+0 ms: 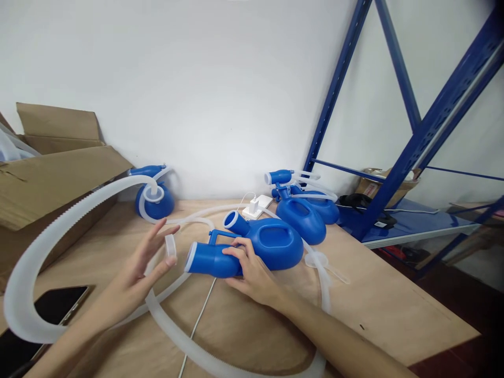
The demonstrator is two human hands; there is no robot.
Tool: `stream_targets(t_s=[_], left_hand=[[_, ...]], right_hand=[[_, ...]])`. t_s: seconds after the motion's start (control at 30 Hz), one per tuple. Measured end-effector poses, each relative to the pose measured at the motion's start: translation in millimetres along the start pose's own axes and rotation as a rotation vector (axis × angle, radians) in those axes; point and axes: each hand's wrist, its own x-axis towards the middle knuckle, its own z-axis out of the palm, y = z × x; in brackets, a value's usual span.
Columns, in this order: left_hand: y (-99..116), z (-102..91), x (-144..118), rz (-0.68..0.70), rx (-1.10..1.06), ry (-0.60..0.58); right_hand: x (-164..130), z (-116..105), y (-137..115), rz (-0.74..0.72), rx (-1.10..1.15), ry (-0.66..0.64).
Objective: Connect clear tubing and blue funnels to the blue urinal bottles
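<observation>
My left hand pinches a small translucent cap on the hand's right side, the thumb touching its lower edge. My right hand is closed over a blue tubular mouthpiece, whose pale-rimmed open end faces left toward the cap. Just behind it lies a blue urinal bottle with a handle slot and an angled open neck. A translucent corrugated hose loops around both hands and across the table. Its part behind my left hand is hidden.
Another blue urinal bottle stands back left beside an open cardboard box. More blue bottles with hoses sit back right. A white charger is near the wall, a phone at left. Blue shelving adjoins the wooden table.
</observation>
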Motion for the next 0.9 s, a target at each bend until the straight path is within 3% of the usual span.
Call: stream_targets(t_s=[0.13, 0.23, 0.57, 0.9], left_hand=[[6, 8.0, -9, 0.022, -0.118, -0.255], [8, 9.2, -11, -0.038, -0.248, -0.339], [3, 25.0, -13, -0.103, -0.486, -0.219], [4, 34.1, -21, 0.019, -0.375, -0.203]], right_hand=[[-4, 5, 1, -0.073, -0.065, 0.004], [-6, 9, 1, -0.063, -0.1, -0.025], [0, 10, -6, 0.004, 0.119, -0.116], [-5, 3, -17, 0.101, 0.162, -0.163]])
